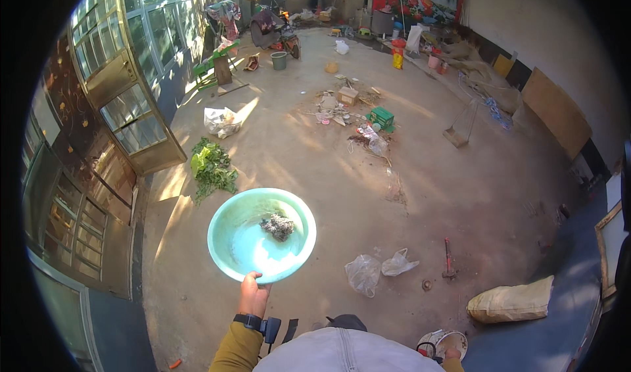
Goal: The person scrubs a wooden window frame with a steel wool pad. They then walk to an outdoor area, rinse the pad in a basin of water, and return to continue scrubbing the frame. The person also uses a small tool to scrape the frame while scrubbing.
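My left hand (253,295) grips the near rim of a light green plastic basin (224,263), thumb over the edge. Inside the basin lies a grey, clumpy wad (279,227) whose material I cannot make out. At the bottom right, my right hand (451,354) is at a round white bucket (462,340), partly cut off by the picture's edge; its fingers are hard to see. A bunch of leafy greens (212,167) lies on the floor beyond the basin, to the left.
Clear plastic bags (364,275), a red-handled hammer (448,259) and a stuffed sack (512,300) lie on the concrete at right. Farther off are a litter heap with a green box (381,118), a long-handled dustpan (456,137) and a white bag (221,122). An open metal door (154,161) stands left.
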`<state>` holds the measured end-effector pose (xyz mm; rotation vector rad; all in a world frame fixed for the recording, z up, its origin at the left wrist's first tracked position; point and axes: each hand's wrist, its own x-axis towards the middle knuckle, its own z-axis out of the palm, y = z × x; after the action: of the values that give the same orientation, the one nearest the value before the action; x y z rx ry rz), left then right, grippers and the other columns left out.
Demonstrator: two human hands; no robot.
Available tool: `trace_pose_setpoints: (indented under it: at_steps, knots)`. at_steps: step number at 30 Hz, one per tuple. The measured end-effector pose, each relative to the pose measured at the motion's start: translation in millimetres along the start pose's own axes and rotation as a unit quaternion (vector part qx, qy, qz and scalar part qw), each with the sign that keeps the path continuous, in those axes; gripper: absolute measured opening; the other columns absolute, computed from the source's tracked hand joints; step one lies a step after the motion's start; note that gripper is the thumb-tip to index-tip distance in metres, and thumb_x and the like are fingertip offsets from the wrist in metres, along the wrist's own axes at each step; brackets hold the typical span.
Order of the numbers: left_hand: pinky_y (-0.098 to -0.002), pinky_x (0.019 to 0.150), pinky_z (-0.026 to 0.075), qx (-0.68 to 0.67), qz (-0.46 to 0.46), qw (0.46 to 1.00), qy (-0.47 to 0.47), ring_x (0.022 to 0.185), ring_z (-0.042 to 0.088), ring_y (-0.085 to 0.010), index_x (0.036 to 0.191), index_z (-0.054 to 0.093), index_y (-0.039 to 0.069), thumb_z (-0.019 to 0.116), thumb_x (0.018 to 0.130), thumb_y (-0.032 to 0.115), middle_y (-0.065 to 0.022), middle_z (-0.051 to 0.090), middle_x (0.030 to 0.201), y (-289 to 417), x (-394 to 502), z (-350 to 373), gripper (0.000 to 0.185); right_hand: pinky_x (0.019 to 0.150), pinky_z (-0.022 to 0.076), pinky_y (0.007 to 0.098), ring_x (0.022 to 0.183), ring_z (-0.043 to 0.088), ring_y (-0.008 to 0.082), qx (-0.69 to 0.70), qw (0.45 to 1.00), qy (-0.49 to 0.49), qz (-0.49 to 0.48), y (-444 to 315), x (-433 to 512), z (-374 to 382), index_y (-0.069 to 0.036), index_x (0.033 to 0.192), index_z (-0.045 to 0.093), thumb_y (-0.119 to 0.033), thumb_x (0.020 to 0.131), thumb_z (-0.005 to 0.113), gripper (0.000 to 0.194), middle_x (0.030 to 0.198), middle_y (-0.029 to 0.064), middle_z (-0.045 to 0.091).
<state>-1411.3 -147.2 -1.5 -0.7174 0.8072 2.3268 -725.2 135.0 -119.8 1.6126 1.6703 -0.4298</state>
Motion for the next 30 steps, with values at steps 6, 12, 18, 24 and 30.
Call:
trace_pose_setpoints:
  at_steps: [6, 12, 18, 24, 30]
  knots:
    - [-0.0601, 0.102, 0.047, 0.036, -0.021, 0.999, 0.018, 0.121, 0.051, -0.0387, 0.132, 0.043, 0.004, 0.048, 0.074, -0.008, -0.0161, 0.048, 0.134, 40.7, 184.8, 130.5, 0.06, 0.076, 0.0568, 0.0391, 0.093, 0.071, 0.0276, -0.159, 0.982, -0.009, -0.097, -148.5, 124.3, -40.1, -0.012, 0.107, 0.072, -0.026, 0.082, 0.068, 0.029, 0.104, 0.0119, 0.071]
    - [-0.0589, 0.101, 0.047, 0.084, 0.006, 0.994, 0.065, 0.119, 0.054, -0.0367, 0.134, 0.044, 0.006, 0.049, 0.076, -0.009, -0.0143, 0.049, 0.133, 117.7, 322.2, 275.4, 0.06, 0.062, 0.0544, 0.0394, 0.078, 0.068, 0.0268, 0.043, 0.977, 0.097, -0.184, -404.0, 254.7, -247.9, -0.007, 0.099, 0.07, -0.022, 0.085, 0.063, 0.021, 0.087, 0.0131, 0.07]
    - [-0.0575, 0.103, 0.046, 0.095, 0.043, 0.991, 0.081, 0.123, 0.051, -0.0367, 0.134, 0.042, 0.003, 0.049, 0.076, -0.008, -0.0164, 0.049, 0.133, 216.8, 457.6, 380.3, 0.06, 0.081, 0.0521, 0.0348, 0.09, 0.068, 0.0301, 0.5, 0.812, 0.206, -0.22, -787.1, 276.3, -629.0, -0.005, 0.1, 0.069, -0.012, 0.08, 0.06, 0.023, 0.094, 0.0159, 0.071]
    - [-0.0582, 0.104, 0.045, 0.112, 0.078, 0.99, 0.047, 0.123, 0.052, -0.0377, 0.134, 0.044, 0.005, 0.049, 0.072, -0.01, -0.0148, 0.051, 0.133, 314.3, 633.0, 469.4, 0.064, 0.093, 0.0473, 0.0415, 0.105, 0.059, 0.0355, 0.324, 0.758, 0.383, -0.417, -1003.3, 261.1, -814.4, -0.005, 0.1, 0.066, -0.008, 0.079, 0.058, 0.022, 0.108, 0.018, 0.06]
    - [-0.0592, 0.107, 0.042, 0.084, 0.051, 0.991, 0.087, 0.124, 0.051, -0.0372, 0.135, 0.045, 0.006, 0.049, 0.071, -0.01, -0.0134, 0.053, 0.133, 405.2, 821.8, 601.5, 0.065, 0.08, 0.0547, 0.0435, 0.09, 0.069, 0.0371, 0.249, 0.942, 0.19, -0.117, -1027.6, 343.9, -776.4, -0.003, 0.092, 0.072, -0.008, 0.077, 0.06, 0.019, 0.088, 0.0252, 0.069]
